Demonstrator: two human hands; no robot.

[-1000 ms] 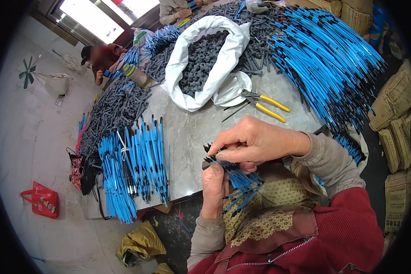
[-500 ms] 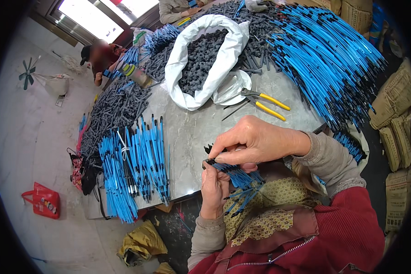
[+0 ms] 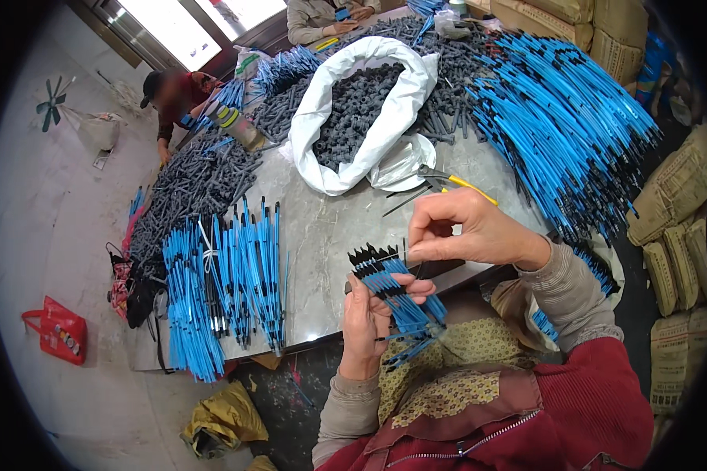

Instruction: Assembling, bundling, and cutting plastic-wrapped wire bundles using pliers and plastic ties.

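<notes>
L hand, lower ctr, has fingers clamped round 1 bundle of thin blue rods w/ black tips (too many rods to count). R hand, just above right: thumb & index tog., can't tell on what. Upper ctr: 1 open white sack, 1 pr yellow-handled metal pliers.

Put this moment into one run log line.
Left hand: holding bundle of blue, black-tipped sticks; Right hand: fingers pinched beside bundle, any held item unclear; Table: white sack of dark grey pieces, yellow-handled pliers
</notes>
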